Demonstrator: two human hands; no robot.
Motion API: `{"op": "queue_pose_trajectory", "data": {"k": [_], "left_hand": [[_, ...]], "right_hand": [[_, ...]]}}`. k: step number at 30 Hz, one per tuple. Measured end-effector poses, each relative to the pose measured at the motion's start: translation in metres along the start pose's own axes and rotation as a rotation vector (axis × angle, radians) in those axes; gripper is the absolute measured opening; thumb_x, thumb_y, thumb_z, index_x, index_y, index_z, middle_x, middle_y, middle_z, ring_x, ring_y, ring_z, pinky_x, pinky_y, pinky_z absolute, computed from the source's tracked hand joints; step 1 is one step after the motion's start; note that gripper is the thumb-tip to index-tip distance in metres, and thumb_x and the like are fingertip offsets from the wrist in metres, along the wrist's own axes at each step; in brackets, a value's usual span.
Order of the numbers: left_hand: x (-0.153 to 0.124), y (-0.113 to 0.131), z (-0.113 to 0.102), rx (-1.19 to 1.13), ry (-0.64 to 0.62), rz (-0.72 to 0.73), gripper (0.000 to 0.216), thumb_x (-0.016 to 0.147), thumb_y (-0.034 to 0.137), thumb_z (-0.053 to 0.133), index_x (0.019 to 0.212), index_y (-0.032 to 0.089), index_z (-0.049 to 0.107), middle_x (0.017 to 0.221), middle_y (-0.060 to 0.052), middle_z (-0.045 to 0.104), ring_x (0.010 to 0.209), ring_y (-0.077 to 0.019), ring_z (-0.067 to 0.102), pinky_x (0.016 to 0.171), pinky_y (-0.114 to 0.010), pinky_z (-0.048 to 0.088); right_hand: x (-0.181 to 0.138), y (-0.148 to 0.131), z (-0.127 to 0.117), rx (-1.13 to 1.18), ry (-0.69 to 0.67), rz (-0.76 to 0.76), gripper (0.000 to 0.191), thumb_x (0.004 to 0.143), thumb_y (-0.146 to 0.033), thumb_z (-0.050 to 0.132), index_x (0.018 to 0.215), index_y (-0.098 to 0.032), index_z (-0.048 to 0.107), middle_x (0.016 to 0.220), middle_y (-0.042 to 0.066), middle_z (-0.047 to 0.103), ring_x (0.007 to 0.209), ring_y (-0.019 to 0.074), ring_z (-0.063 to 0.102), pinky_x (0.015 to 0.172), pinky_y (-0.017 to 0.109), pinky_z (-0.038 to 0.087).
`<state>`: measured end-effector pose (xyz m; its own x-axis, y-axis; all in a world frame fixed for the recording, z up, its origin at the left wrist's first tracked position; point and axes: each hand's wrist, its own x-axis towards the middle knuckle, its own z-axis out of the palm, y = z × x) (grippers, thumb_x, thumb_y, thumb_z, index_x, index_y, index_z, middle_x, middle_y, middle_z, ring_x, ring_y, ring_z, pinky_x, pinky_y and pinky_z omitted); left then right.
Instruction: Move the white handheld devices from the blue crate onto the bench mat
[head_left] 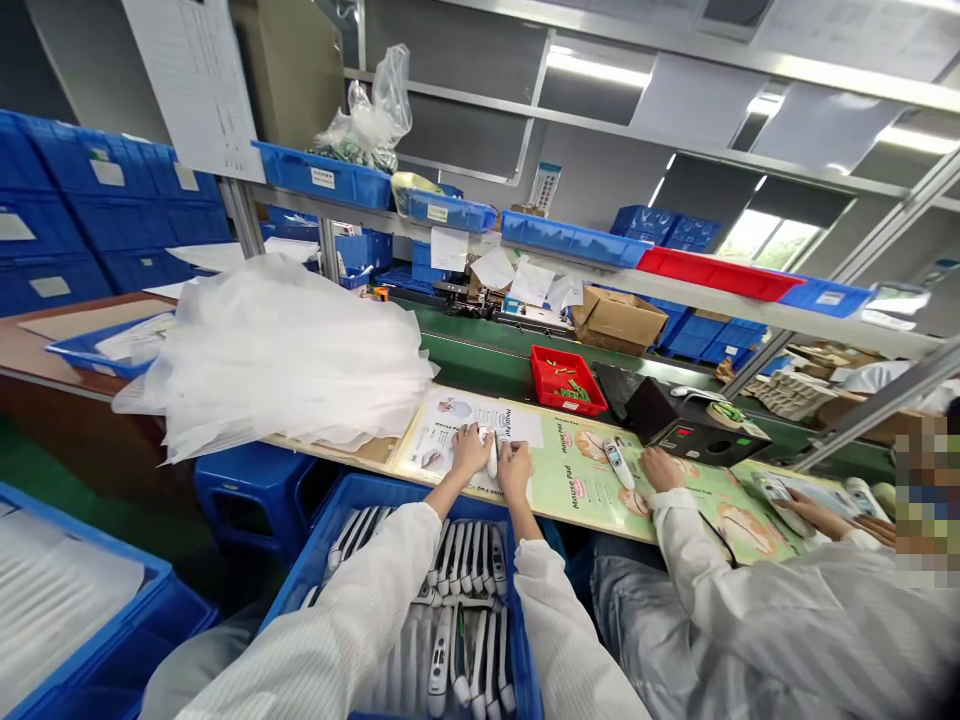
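A white handheld thermometer (492, 458) is between my two hands, above a white mouse pad (442, 455) at the bench edge. My left hand (470, 452) is closed around the thermometer's left side and upper end. My right hand (515, 472) is closed at its right side, its fingertips pinching along the edge; a thin dark line shows there. Fine detail at the fingertips is too small to tell. Below my forearms, a blue bin (529, 640) holds rows of similar white thermometers (441, 655) with small displays, some in clear sleeves.
A pile of white translucent bags (292, 350) lies on the left of the bench. A red tray (568, 380) with small green parts stands behind. At right, a co-worker's hand (664, 468) is near another thermometer (619, 464), beside a black box (694, 425). A blue stool (251, 490) stands left.
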<state>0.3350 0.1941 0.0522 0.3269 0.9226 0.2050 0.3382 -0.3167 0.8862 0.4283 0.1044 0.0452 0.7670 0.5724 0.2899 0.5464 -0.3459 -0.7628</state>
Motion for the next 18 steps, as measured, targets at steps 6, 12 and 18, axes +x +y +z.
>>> {"op": "queue_pose_trajectory", "data": {"k": [6, 12, 18], "left_hand": [[0.009, -0.005, -0.003, -0.082, 0.041, 0.032, 0.031, 0.105, 0.033, 0.054, 0.125, 0.016, 0.071, 0.153, -0.027, 0.064, 0.161, -0.0365, 0.041, 0.137, -0.055, 0.016], [0.013, -0.012, -0.019, -0.339, 0.276, -0.016, 0.035, 0.111, 0.034, 0.038, 0.12, 0.021, 0.069, 0.136, -0.019, 0.072, 0.137, -0.0289, 0.064, 0.125, -0.044, 0.041], [0.01, -0.016, -0.029, -0.369, 0.319, -0.016, 0.014, 0.105, 0.032, 0.052, 0.104, 0.025, 0.064, 0.119, -0.013, 0.071, 0.124, -0.0272, 0.066, 0.116, -0.04, 0.047]], "right_hand": [[-0.002, -0.012, 0.01, -0.041, 0.015, -0.038, 0.054, 0.108, -0.049, 0.031, 0.131, -0.011, 0.063, 0.138, 0.035, 0.064, 0.133, 0.0451, 0.058, 0.114, 0.06, 0.042], [-0.023, -0.032, 0.034, -0.401, -0.111, -0.295, 0.065, 0.109, -0.049, 0.043, 0.168, -0.024, 0.05, 0.179, 0.022, 0.032, 0.16, 0.0501, 0.032, 0.126, 0.074, 0.025], [-0.021, -0.029, 0.03, -0.514, -0.182, -0.34, 0.068, 0.107, -0.044, 0.053, 0.173, -0.027, 0.046, 0.181, 0.017, 0.032, 0.165, 0.0515, 0.024, 0.127, 0.074, 0.024]]}}
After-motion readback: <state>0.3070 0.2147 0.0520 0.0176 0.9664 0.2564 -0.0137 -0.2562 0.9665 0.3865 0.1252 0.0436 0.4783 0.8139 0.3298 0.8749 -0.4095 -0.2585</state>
